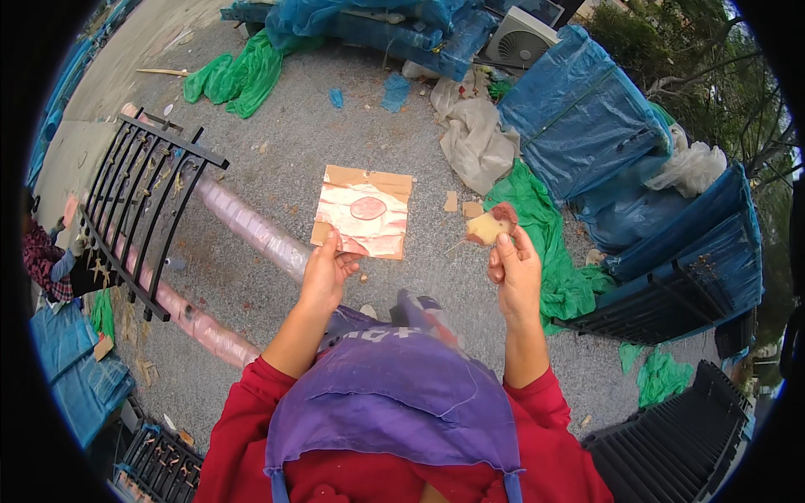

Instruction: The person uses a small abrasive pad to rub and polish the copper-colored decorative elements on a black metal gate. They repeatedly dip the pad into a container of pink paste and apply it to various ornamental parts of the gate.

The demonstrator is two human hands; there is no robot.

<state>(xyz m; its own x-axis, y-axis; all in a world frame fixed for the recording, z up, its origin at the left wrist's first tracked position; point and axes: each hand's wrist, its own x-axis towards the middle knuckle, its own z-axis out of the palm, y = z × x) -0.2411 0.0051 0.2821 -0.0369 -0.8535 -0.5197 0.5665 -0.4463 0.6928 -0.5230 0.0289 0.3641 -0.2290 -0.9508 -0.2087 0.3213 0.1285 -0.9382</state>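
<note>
My left hand (325,277) grips the lower left edge of a square piece of cardboard (387,201), thumb on top. Its face is covered in shiny copper-pink smears, with a darker oval mark near the middle. To the right, my right hand (517,272) pinches a small, ragged piece of yellow sponge (482,228) between thumb and fingers. Reddish-brown stains show on the sponge's upper right and lower edge. Cardboard and sponge are held apart, in front of my purple apron (394,377).
At left, a black metal railing panel (172,141) rests across pink plastic-wrapped rolls (260,230). Another person (50,260) is beside it. Green plastic sheeting (541,222) lies on gravel at right, near blue-wrapped stacks (579,109). A white fan unit (520,40) stands behind.
</note>
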